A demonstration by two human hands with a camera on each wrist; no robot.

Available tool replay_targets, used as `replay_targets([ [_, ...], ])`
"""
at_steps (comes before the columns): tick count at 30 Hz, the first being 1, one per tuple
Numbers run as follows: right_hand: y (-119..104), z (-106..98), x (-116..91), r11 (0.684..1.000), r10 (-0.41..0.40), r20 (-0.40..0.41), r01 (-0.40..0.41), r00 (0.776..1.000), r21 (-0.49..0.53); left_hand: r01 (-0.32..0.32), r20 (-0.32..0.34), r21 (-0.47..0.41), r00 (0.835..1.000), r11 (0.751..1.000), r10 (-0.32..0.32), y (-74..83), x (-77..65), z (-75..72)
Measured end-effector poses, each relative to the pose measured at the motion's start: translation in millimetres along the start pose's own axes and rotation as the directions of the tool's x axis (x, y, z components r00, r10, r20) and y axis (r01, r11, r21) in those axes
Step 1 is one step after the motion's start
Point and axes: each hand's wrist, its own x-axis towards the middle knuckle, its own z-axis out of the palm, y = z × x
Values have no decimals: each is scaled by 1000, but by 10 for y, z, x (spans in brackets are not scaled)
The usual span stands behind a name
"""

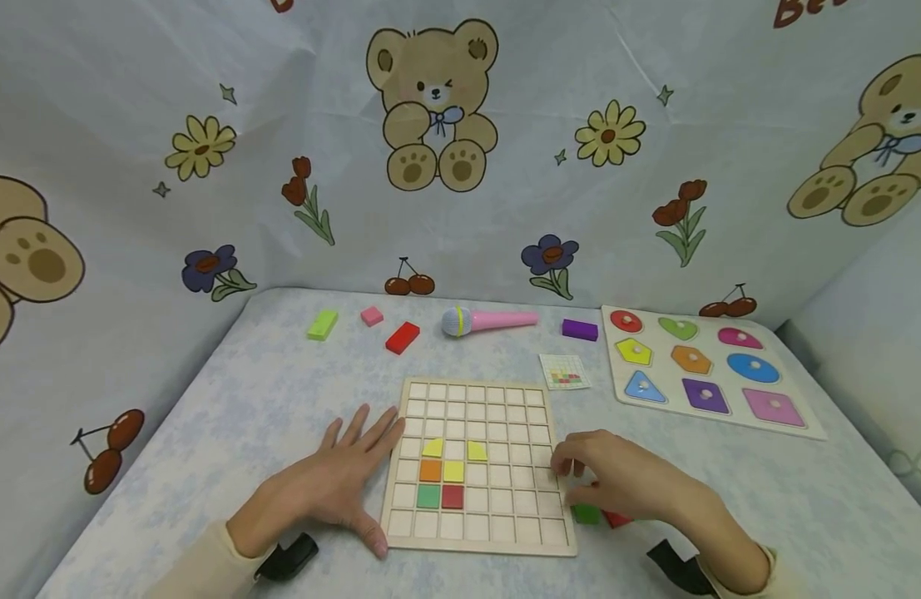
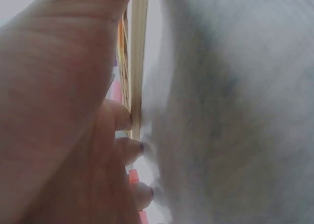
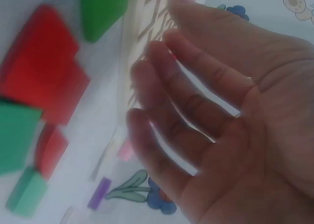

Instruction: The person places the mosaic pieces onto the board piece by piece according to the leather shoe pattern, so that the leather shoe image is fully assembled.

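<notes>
A wooden grid board (image 1: 497, 549) lies between my two hands. Its cells hold two yellow curved pieces (image 1: 477, 451), an orange square (image 1: 430, 471), a yellow square (image 1: 453, 472), a green square (image 1: 428, 497) and a red square (image 1: 453, 497). Fingers spread, my left hand (image 1: 329, 482) rests along the board's left edge. My right hand (image 1: 621, 474) hovers at the right edge, fingers loosely bent, nothing in its palm in the right wrist view. Partly hidden below it are a green block (image 1: 586, 513) and a red block (image 1: 617, 519); several more red and green blocks (image 3: 17, 135) show in that wrist view.
Behind the board lie a lime block (image 1: 323, 325), a pink block (image 1: 372, 316), a red block (image 1: 403, 338), a toy microphone (image 1: 497, 320) and a purple block (image 1: 580, 330). A small pattern card (image 1: 564, 372) and a shape puzzle board (image 1: 730, 423) are at the right.
</notes>
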Motion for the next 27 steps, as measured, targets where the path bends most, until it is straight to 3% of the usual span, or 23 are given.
replay_targets([
  [8, 205, -17, -146, 984, 161, 45, -164, 986, 66, -2, 7, -8, 1000, 1000, 2, -5, -11, -12],
  [13, 273, -13, -163, 973, 216, 65, -220, 974, 69, 3, 10, -4, 1000, 1000, -3, -3, -7, -2],
  [20, 305, -4, -139, 984, 175, 42, -176, 984, 28, 4, 12, 5, 1000, 1000, -5, 3, -27, -11],
  [27, 295, -19, -150, 983, 182, 46, -183, 982, 22, -17, 2, 22, 1000, 1000, 16, -3, -14, -13],
])
